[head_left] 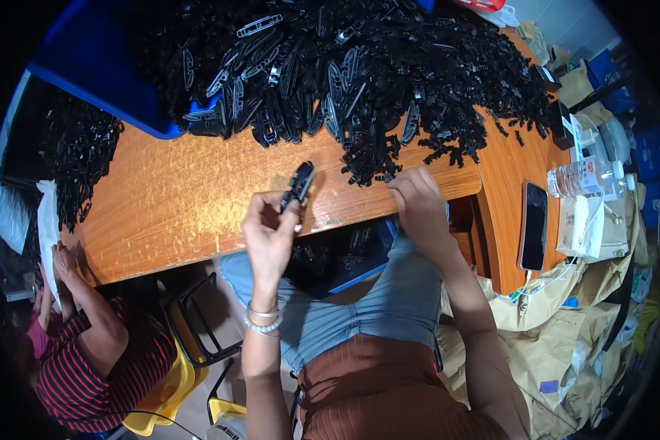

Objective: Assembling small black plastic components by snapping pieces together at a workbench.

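My left hand (269, 224) pinches a black oblong plastic part (298, 183) between thumb and fingers, tilted above the table. Thin bracelets circle that wrist. At the near edge of a cluster of small black plastic pieces (370, 158), my right hand (420, 202) has its fingers curled and pressed together. Whatever its fingertips hold is too small or hidden to make out. Beyond both hands, a large heap of black oblong plastic parts (330, 114) lies mixed with the small pieces and spreads toward the right.
A blue bin (114, 84) lies at the far left of the wooden table (176, 198). A phone (534, 227) and plastic bottles (583, 178) are at the right. Another person (103, 359) works at the left by a second black heap (77, 154). A blue container (367, 275) sits below the table edge.
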Demonstrator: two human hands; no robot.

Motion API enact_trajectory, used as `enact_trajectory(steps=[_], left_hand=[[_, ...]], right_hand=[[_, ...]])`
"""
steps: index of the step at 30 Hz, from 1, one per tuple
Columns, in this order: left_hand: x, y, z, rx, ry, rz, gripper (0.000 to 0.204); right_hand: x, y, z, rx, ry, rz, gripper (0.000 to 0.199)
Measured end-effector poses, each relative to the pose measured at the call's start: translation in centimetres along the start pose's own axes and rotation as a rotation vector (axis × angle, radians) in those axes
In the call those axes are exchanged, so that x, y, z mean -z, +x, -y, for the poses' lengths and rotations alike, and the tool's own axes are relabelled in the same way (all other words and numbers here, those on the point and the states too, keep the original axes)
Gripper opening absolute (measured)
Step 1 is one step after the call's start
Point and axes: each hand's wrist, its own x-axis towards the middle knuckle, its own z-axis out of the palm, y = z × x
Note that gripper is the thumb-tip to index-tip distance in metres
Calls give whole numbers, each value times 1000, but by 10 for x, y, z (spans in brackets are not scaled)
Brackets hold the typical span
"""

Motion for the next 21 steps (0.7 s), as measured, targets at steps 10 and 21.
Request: enact_trajectory(steps=[10, 21], left_hand=[[-20, -38, -7, -26, -158, 154, 24], [-12, -55, -26, 13, -114, 233, 26]], right_hand=[[17, -9, 34, -445, 1172, -104, 14], [10, -13, 67, -180, 845, -1, 18]])
